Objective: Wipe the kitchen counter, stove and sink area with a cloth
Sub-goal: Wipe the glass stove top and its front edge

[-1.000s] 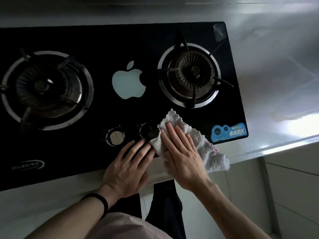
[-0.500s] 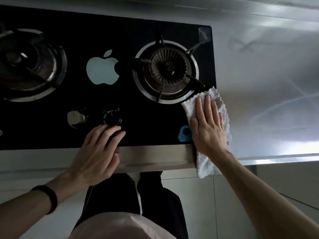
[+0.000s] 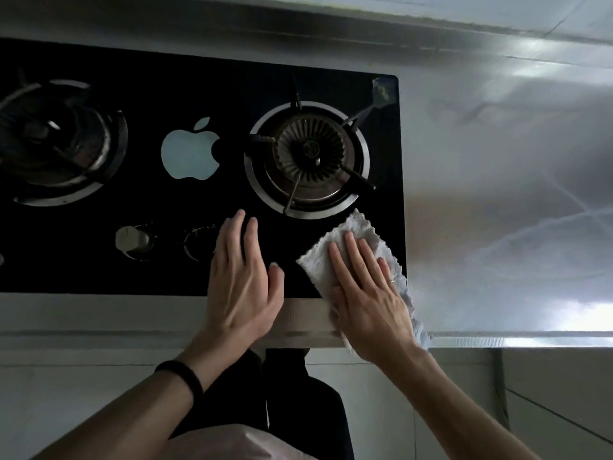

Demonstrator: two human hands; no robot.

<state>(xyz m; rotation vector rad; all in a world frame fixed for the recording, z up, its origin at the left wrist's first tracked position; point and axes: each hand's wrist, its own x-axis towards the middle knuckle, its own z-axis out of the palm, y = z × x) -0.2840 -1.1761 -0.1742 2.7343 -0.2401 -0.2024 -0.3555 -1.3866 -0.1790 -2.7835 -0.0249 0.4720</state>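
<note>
Under the right hand, the cloth hides the stove's front corner.

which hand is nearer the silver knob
Left. The left hand is over the stove just right of the silver knob; the right hand is farther right, pressing the cloth at the stove's front corner.

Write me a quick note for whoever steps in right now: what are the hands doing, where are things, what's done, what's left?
Left hand: open, flat at the front edge of the stove, holding nothing.
Right hand: open, pressing the cloth flat on the stove's front right corner, below the right burner.
Done: unclear how much is wiped.
Left: likely the counter on the right; the sink, not in view.
</note>
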